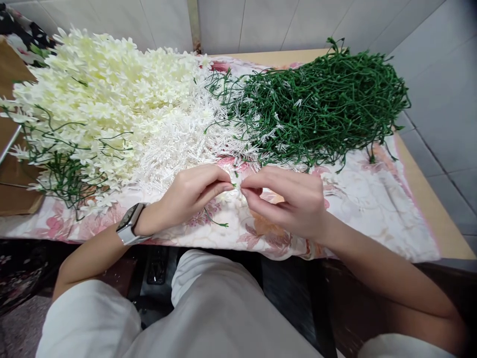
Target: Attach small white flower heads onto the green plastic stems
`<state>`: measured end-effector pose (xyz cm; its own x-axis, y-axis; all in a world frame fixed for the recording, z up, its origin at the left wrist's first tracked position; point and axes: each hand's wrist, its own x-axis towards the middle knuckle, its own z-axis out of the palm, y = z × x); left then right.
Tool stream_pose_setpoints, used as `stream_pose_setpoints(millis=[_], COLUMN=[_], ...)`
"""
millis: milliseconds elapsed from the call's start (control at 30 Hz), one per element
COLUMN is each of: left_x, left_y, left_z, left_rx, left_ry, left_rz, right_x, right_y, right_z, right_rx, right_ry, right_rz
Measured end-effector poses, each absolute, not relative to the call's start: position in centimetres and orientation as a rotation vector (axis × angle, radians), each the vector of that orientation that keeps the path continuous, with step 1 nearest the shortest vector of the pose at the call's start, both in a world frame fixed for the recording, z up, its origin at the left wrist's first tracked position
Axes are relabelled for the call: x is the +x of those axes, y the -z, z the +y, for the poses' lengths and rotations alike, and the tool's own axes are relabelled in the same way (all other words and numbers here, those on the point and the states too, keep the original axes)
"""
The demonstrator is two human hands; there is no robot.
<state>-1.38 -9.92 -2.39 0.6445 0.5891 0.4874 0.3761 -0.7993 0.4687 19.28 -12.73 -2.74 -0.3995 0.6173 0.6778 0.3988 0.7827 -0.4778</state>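
Observation:
My left hand (194,191) pinches a thin green plastic stem (214,221) whose lower end curls out beneath the palm. My right hand (286,199) pinches something small and pale at the stem's tip; the fingertips of both hands meet above a floral cloth (372,209). A watch (128,223) sits on my left wrist. Just beyond the hands lies a heap of white spiky plastic pieces (179,139).
A big pile of cream artificial flowers on stems (97,94) fills the left of the table. A tangle of bare green stems (324,104) lies at the back right. Tiled wall (439,74) runs behind and right. My white-trousered knees (208,308) are below the table edge.

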Motion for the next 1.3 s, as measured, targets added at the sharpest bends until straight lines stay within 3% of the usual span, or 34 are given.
stream_pose_setpoints(millis=[667,1300], left_x=[-1.2,-1.4], left_y=[2.8,3.8], left_z=[-10.4,-10.4], left_rx=[2.405,2.585], left_ry=[-0.809,-0.818], left_rz=[0.964,0.813], right_x=[19.5,19.4], right_y=[3.5,4.4], right_z=[-12.1,-11.9], right_rx=[-0.885,-0.937], right_ry=[-0.506,-0.667], right_rz=[-1.997,-1.966])
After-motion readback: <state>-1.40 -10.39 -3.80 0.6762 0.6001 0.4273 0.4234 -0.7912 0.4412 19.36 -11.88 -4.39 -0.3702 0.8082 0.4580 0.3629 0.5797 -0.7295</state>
